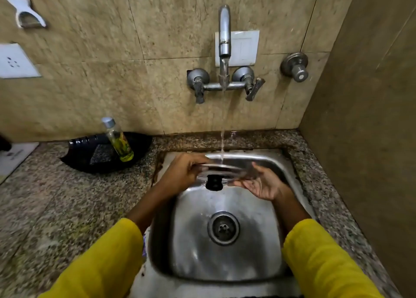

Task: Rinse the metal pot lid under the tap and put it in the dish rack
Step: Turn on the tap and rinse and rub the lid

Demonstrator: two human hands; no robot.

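Observation:
The metal pot lid point(221, 170) is held almost flat over the steel sink point(279, 169), with its black knob point(213, 182) pointing down. Water runs from the wall tap point(224, 36) onto the lid's upturned side. My left hand point(183, 173) grips the lid's left rim. My right hand point(262, 183) is at the lid's right rim, palm up with fingers spread, touching or cupping the edge. The lid is blurred. No dish rack is in view.
A black tray point(90, 156) with a green-liquid bottle point(118, 139) stands on the granite counter left of the sink. Wall valves point(295, 67) and tap handles point(254, 88) sit behind. The sink drain point(223, 228) lies below my hands. A wall closes the right side.

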